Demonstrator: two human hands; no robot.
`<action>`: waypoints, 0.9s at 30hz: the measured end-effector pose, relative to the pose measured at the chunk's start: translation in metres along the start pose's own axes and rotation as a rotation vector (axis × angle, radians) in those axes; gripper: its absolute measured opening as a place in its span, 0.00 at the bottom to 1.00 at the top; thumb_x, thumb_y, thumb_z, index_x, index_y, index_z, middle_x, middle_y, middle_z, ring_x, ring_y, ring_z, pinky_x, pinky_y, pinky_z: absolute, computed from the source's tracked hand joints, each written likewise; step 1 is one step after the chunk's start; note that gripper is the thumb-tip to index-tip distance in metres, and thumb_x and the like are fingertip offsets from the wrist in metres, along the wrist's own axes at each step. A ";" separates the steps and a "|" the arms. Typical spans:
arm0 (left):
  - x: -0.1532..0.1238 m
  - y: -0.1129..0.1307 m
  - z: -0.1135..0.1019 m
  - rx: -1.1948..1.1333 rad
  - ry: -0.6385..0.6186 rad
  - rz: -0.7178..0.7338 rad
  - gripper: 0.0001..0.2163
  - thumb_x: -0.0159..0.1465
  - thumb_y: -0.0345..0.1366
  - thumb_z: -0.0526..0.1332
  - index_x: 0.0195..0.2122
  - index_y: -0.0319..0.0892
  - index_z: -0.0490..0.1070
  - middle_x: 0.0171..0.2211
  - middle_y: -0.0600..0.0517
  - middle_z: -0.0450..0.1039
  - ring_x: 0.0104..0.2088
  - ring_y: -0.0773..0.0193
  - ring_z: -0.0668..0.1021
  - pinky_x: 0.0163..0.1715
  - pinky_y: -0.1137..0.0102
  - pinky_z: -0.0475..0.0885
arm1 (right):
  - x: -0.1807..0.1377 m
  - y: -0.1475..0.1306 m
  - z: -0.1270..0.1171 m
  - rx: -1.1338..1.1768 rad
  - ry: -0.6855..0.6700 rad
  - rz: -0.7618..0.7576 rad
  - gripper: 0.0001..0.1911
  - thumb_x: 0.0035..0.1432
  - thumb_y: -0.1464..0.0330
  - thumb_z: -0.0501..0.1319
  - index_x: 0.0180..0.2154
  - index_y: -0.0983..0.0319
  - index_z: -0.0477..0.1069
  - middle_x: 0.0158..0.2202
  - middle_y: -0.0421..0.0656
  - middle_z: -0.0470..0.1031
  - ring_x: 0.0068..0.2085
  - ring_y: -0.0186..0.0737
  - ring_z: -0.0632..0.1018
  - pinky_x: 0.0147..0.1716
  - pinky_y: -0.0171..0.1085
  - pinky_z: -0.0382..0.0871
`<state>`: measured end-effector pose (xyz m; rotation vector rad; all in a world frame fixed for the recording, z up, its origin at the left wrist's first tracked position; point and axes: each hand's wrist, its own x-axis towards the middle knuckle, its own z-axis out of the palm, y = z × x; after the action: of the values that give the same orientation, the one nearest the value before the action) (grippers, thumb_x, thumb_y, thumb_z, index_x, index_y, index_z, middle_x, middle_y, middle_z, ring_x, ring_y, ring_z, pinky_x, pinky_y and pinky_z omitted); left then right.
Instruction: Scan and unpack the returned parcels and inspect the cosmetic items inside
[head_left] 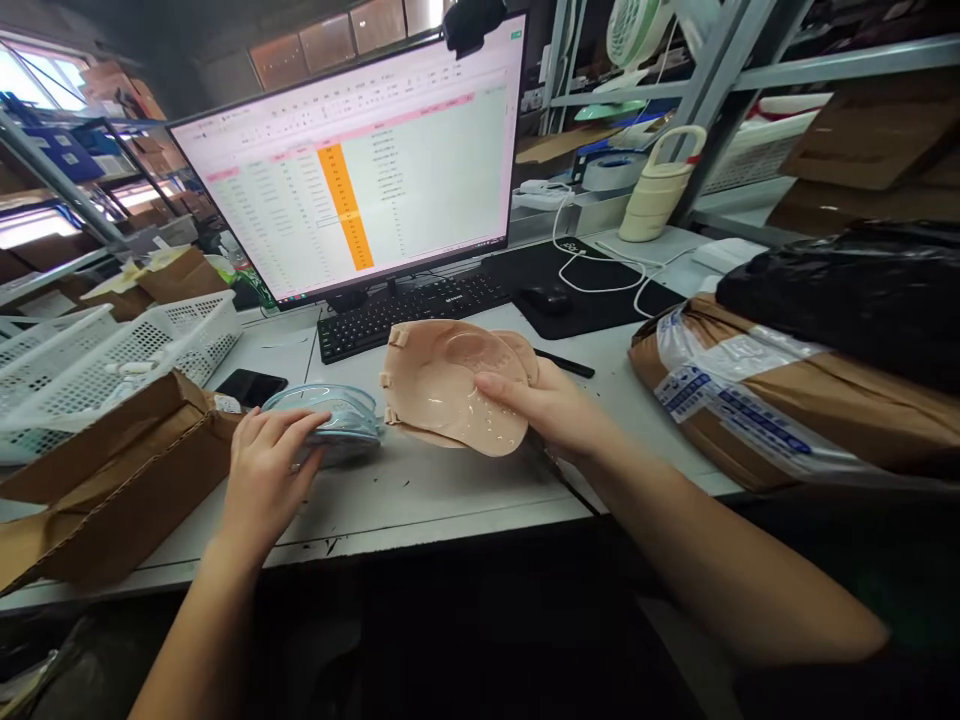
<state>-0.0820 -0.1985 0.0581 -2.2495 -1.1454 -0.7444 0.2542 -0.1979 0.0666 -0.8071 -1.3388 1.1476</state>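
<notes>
A beige stick-on bra (pixel 442 385) is raised above the desk in my right hand (pixel 551 405). Its cups lie one over the other, with a shiny inner face and small tabs along the left edge. My right thumb presses on the inside while the other fingers are hidden behind. To the left, a clear bluish plastic shell (pixel 341 405) with rounded domes rests on the desk. My left hand (pixel 274 450) pinches its near left side, the thumb low and the fingers over the top.
Behind stand a monitor (pixel 442 170), keyboard (pixel 420 312) and mouse (pixel 546 299). An open cardboard box (pixel 112 490), a phone (pixel 251 386) and white baskets (pixel 180 340) occupy the left. A taped brown parcel (pixel 757 400) lies right. A black pen-like stick (pixel 566 364) sits behind my right hand.
</notes>
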 end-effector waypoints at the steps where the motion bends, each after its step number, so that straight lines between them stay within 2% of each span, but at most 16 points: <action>1: 0.001 -0.003 -0.001 -0.018 -0.023 -0.030 0.15 0.67 0.34 0.64 0.55 0.46 0.73 0.49 0.46 0.77 0.50 0.49 0.75 0.60 0.48 0.65 | 0.003 -0.002 0.000 0.025 -0.024 0.000 0.27 0.55 0.56 0.70 0.54 0.57 0.72 0.49 0.45 0.79 0.50 0.48 0.79 0.50 0.46 0.75; 3: 0.006 -0.001 -0.003 -0.101 -0.022 -0.121 0.16 0.65 0.37 0.66 0.54 0.47 0.75 0.52 0.45 0.76 0.55 0.46 0.73 0.64 0.45 0.60 | 0.011 -0.006 0.001 0.052 -0.084 0.009 0.28 0.55 0.55 0.70 0.55 0.58 0.71 0.48 0.45 0.79 0.48 0.47 0.79 0.49 0.45 0.75; 5: 0.014 0.012 -0.006 -0.373 0.067 -0.273 0.20 0.62 0.39 0.69 0.55 0.47 0.75 0.56 0.44 0.74 0.62 0.44 0.69 0.68 0.44 0.52 | 0.019 -0.011 0.001 0.064 -0.150 0.027 0.29 0.55 0.55 0.70 0.55 0.59 0.71 0.49 0.46 0.79 0.48 0.46 0.80 0.48 0.44 0.75; 6: 0.020 0.023 -0.007 -0.543 0.126 -0.341 0.23 0.61 0.42 0.70 0.58 0.48 0.73 0.59 0.44 0.71 0.65 0.44 0.67 0.69 0.46 0.52 | 0.023 -0.014 0.002 0.067 -0.183 0.037 0.29 0.56 0.54 0.70 0.55 0.59 0.71 0.49 0.47 0.79 0.48 0.46 0.80 0.47 0.43 0.75; 8: 0.035 0.050 -0.009 -0.963 0.191 -0.453 0.31 0.62 0.49 0.67 0.66 0.52 0.64 0.66 0.45 0.64 0.67 0.47 0.66 0.67 0.50 0.60 | 0.030 -0.019 0.002 0.059 -0.243 0.058 0.28 0.57 0.54 0.69 0.54 0.61 0.72 0.49 0.47 0.79 0.47 0.45 0.80 0.46 0.41 0.75; 9: 0.044 0.065 -0.009 -1.186 0.157 -0.509 0.33 0.63 0.51 0.65 0.68 0.54 0.59 0.68 0.46 0.61 0.66 0.48 0.67 0.64 0.52 0.66 | 0.033 -0.020 0.002 0.041 -0.269 0.066 0.27 0.57 0.54 0.69 0.54 0.61 0.72 0.48 0.47 0.79 0.47 0.45 0.80 0.46 0.41 0.76; 11: 0.064 0.091 -0.007 -1.686 -0.032 -0.706 0.32 0.64 0.51 0.64 0.68 0.54 0.59 0.67 0.45 0.63 0.63 0.46 0.71 0.57 0.53 0.74 | 0.038 -0.019 0.000 -0.024 -0.294 0.048 0.26 0.58 0.53 0.68 0.53 0.61 0.73 0.49 0.48 0.79 0.47 0.46 0.80 0.46 0.42 0.76; 13: 0.082 0.107 -0.001 -2.079 -0.229 -0.961 0.28 0.64 0.45 0.65 0.65 0.47 0.64 0.62 0.42 0.70 0.58 0.44 0.76 0.51 0.52 0.79 | 0.043 -0.014 -0.005 -0.115 -0.220 -0.028 0.27 0.60 0.51 0.65 0.55 0.60 0.71 0.52 0.48 0.78 0.49 0.47 0.79 0.47 0.44 0.75; 14: 0.090 0.112 0.004 -2.176 -0.281 -1.068 0.26 0.65 0.42 0.64 0.64 0.43 0.65 0.60 0.40 0.72 0.56 0.44 0.78 0.47 0.53 0.80 | 0.044 -0.010 -0.008 -0.171 -0.150 -0.083 0.28 0.61 0.50 0.63 0.57 0.59 0.69 0.53 0.49 0.77 0.49 0.47 0.79 0.47 0.44 0.75; 16: 0.099 0.115 0.015 -2.283 -0.281 -1.211 0.23 0.69 0.39 0.61 0.63 0.38 0.65 0.58 0.38 0.73 0.52 0.45 0.80 0.42 0.55 0.83 | 0.046 -0.004 -0.019 -0.313 0.011 -0.213 0.31 0.63 0.51 0.61 0.62 0.57 0.64 0.55 0.49 0.75 0.50 0.46 0.78 0.45 0.44 0.76; 18: 0.100 0.115 0.027 -2.320 -0.228 -1.298 0.21 0.70 0.36 0.58 0.63 0.37 0.64 0.58 0.37 0.73 0.52 0.46 0.80 0.40 0.57 0.84 | 0.045 -0.001 -0.029 -0.487 0.072 -0.332 0.27 0.65 0.52 0.60 0.62 0.55 0.66 0.55 0.48 0.74 0.51 0.46 0.77 0.43 0.43 0.76; 21: 0.094 0.116 0.040 -2.328 -0.166 -1.363 0.22 0.69 0.31 0.58 0.64 0.38 0.62 0.57 0.39 0.74 0.51 0.48 0.81 0.40 0.58 0.84 | 0.040 -0.002 -0.039 -0.678 0.006 -0.355 0.20 0.66 0.54 0.60 0.55 0.55 0.72 0.56 0.46 0.74 0.55 0.46 0.75 0.44 0.42 0.76; 23: 0.088 0.119 0.044 -2.344 -0.176 -1.370 0.22 0.68 0.30 0.60 0.64 0.38 0.63 0.55 0.39 0.76 0.49 0.49 0.82 0.40 0.58 0.84 | 0.037 -0.002 -0.040 -0.738 -0.029 -0.321 0.21 0.66 0.54 0.61 0.56 0.55 0.72 0.56 0.46 0.75 0.56 0.46 0.75 0.47 0.44 0.76; 27: 0.084 0.122 0.047 -2.353 -0.220 -1.386 0.22 0.65 0.26 0.61 0.61 0.36 0.67 0.51 0.40 0.78 0.46 0.52 0.83 0.38 0.61 0.85 | 0.034 0.003 -0.031 -0.802 -0.066 -0.365 0.21 0.66 0.58 0.62 0.57 0.56 0.71 0.57 0.46 0.74 0.58 0.47 0.74 0.59 0.49 0.69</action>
<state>0.0727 -0.1844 0.0573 0.4057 0.6048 1.0002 0.2802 -0.1599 0.0704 -1.0244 -1.9389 0.3251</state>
